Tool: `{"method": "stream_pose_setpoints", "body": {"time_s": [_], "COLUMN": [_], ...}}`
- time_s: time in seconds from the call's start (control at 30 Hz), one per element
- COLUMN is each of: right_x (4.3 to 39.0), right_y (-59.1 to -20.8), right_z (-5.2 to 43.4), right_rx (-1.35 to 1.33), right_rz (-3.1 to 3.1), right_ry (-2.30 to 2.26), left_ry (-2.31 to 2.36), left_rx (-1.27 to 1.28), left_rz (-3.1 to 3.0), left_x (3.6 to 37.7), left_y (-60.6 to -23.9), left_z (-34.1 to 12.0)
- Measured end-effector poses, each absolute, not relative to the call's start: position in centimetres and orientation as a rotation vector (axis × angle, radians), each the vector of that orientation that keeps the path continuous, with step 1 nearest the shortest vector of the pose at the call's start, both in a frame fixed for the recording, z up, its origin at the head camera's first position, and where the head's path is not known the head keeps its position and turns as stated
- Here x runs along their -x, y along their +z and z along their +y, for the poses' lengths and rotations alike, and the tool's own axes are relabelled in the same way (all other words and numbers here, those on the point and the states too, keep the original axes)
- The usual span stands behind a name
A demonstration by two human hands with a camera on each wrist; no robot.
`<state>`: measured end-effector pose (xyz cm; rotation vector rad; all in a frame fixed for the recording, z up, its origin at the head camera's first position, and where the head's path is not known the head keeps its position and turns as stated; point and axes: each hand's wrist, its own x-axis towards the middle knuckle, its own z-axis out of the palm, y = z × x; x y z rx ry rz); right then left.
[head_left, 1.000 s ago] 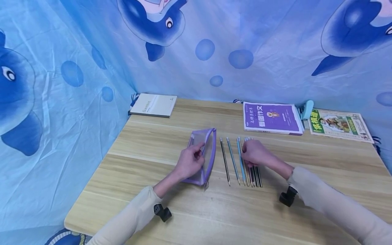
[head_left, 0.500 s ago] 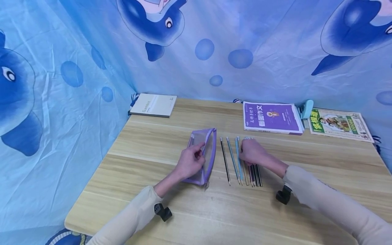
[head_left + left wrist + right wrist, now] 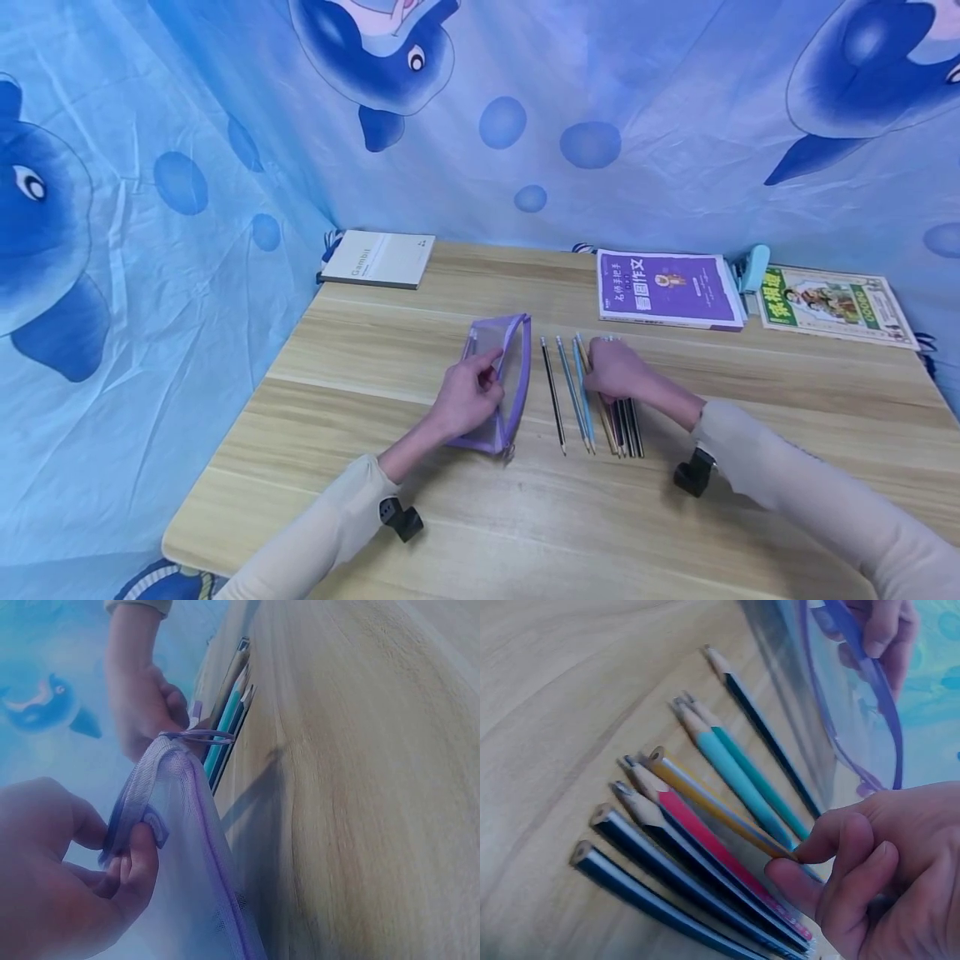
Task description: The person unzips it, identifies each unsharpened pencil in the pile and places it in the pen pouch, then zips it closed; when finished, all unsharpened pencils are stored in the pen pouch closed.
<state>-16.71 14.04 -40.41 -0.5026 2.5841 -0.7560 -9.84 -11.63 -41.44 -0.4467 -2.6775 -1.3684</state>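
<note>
Your left hand (image 3: 468, 400) pinches the zip edge of the purple mesh pouch (image 3: 504, 367) at frame centre, propping its mouth open toward the pencils (image 3: 705, 825), probably so one can slide straight in. Your right hand (image 3: 618, 371) rests curled on the row just right of the pouch, fingertips (image 3: 795, 874) pinching the yellow pencil (image 3: 712, 802); it looks lightly gripped, not lifted clear of the table (image 3: 675, 517).

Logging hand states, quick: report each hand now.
Left hand: pinches the pouch at its rim.
Right hand: fingers curled on the pencils, pinching the yellow pencil.
</note>
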Motion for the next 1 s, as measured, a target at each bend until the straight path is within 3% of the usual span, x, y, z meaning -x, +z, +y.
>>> {"method": "stream_pose_setpoints", "body": {"time_s": [1.0], "right_x": [15.4], "right_y": [-37.5], "right_z": [7.9], "right_rx": [0.214], "right_rz": [2.156], "right_ry": [-1.649], "left_ry": [-1.287], "left_rx": [0.446], "left_rz": [-2.655], "left_x": [9.9], "left_y": [-40.8], "left_z": [-11.8]}}
